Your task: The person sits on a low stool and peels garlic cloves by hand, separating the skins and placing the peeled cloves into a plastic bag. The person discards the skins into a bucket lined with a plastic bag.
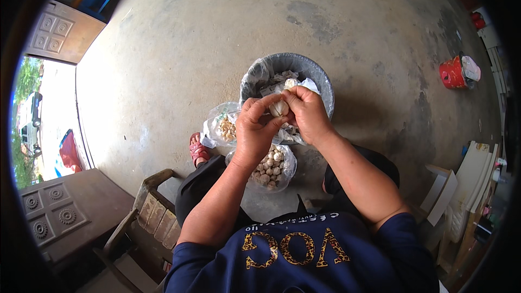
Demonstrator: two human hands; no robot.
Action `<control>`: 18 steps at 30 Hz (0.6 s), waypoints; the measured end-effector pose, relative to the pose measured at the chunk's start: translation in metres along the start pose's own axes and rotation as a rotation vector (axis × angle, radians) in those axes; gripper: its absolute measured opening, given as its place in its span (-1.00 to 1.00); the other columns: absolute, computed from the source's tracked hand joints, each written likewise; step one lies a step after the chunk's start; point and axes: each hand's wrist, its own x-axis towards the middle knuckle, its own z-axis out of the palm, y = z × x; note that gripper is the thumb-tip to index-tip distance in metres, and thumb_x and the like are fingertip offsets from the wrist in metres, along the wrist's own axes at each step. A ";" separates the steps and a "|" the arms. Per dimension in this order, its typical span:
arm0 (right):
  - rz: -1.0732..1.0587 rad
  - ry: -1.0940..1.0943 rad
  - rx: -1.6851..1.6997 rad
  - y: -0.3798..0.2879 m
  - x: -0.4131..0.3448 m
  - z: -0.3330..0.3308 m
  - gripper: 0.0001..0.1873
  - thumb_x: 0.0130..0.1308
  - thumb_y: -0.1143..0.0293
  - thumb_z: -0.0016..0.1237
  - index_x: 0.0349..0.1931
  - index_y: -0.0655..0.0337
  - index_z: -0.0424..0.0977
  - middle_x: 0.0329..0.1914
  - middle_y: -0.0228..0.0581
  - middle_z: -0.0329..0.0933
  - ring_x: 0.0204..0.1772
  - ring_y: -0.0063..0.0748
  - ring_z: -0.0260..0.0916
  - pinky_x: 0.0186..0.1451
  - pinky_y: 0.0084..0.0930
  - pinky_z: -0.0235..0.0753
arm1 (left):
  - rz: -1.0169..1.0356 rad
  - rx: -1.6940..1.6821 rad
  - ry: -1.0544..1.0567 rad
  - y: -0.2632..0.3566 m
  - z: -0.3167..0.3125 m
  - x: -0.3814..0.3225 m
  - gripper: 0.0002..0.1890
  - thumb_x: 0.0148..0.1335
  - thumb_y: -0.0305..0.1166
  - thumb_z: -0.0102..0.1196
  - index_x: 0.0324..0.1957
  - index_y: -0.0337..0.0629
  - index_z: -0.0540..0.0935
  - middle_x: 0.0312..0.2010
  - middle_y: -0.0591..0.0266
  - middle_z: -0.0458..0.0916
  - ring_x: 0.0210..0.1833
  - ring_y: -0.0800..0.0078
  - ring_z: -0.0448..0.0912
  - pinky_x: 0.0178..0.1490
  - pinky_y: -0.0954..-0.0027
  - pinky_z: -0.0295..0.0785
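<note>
A whitish garlic bulb (279,108) is held between both hands above a round grey bin (328,85). My left hand (257,127) grips its left side with thumb and fingers; the fingertips of my right hand (308,113) pinch it from the right. The bin has a clear plastic liner and holds papery scraps and white pieces. Left of the bin, peeled garlic cloves (227,128) lie in a plastic bag (210,128). Below my hands, between the legs, whole garlic bulbs (269,170) fill another clear plastic bag (290,175).
A wooden chair (142,195) stands close at the lower left, near an open door (61,207). A red bucket (452,74) is on the concrete floor at the right. White boards (464,187) lean at the lower right. A sandalled foot (198,149) is beside the cloves' bag.
</note>
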 end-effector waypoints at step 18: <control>0.065 0.066 0.189 -0.003 -0.002 0.014 -0.85 0.25 0.37 -0.07 -0.46 0.22 0.36 -0.56 -0.51 0.33 -0.55 -0.79 0.17 -0.56 -0.78 0.15 | -0.005 -0.162 0.099 -0.006 0.006 0.000 -0.55 -0.13 -0.62 0.28 -0.09 -0.16 0.55 -0.34 0.30 0.34 -0.31 0.52 0.44 -0.23 0.55 0.44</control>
